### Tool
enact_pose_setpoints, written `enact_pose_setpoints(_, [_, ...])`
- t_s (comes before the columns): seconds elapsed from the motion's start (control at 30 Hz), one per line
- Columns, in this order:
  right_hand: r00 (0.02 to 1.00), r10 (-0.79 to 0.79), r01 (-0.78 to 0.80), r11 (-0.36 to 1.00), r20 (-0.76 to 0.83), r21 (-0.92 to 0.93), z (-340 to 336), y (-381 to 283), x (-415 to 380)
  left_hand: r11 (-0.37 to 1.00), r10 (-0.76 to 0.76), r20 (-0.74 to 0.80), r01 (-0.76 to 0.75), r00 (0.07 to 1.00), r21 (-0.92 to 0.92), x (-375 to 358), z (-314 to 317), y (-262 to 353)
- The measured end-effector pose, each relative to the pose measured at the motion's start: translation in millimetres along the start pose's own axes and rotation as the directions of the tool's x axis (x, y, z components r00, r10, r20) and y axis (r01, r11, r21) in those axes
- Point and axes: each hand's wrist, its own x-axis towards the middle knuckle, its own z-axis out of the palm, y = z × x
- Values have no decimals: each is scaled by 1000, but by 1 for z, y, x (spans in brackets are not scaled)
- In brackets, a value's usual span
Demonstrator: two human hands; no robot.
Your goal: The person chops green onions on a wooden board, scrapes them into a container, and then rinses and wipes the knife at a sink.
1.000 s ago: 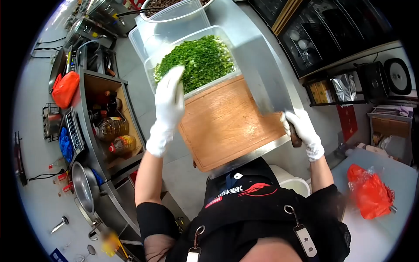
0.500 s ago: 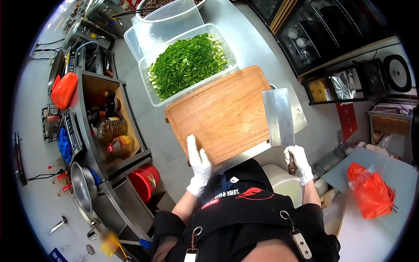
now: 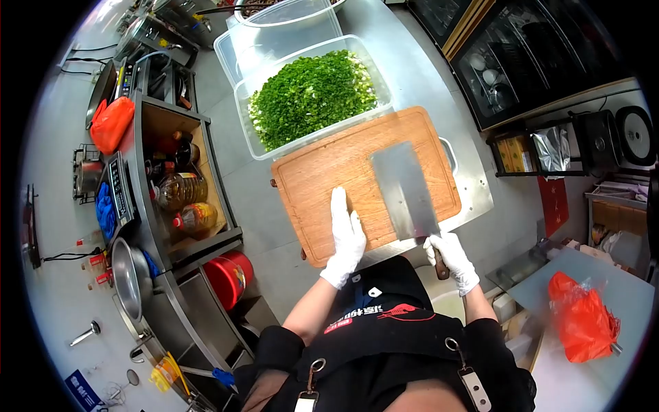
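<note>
My right hand (image 3: 452, 262), in a white glove, grips the dark handle of a cleaver (image 3: 403, 189). The cleaver's broad blade is over the right half of a wooden cutting board (image 3: 312, 196). Also gloved in white, my left hand (image 3: 347, 237) reaches over the board's near edge, fingers stretched out and thumb apart, left of the blade. Nothing is in it. Beyond the board, a clear plastic container (image 3: 244, 115) holds a heap of chopped scallions (image 3: 312, 99).
The board lies on a steel table (image 3: 477, 196). Behind the scallions are a clear lid (image 3: 274, 44) and a white bowl (image 3: 292, 15). A shelf with oil bottles (image 3: 195, 218) and a red bucket (image 3: 226, 280) are at left. At right, a red plastic bag (image 3: 583, 319) sits on a counter.
The cleaver has moved left from beside the board to over it, its blade tilting left. My left hand has moved farther onto the board. The view has shifted slightly.
</note>
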Motion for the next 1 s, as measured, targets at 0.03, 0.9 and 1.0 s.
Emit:
enact_pose_setpoints(0.03, [998,20,-18,999,-54,30,0,-7,-1,999,32,-15,-32,999,-6,10,1,-1])
enact_pose_setpoints(0.9, [991,80,-78,997,103,-24,-16,6,15,974,-92,-48,100,995,202,-34,-21,-2])
enact_pose_setpoints(1.0, [978,98,-87,994,183,-71,-4,15,9,988,-71,44,65,996,139,-43,-12,16])
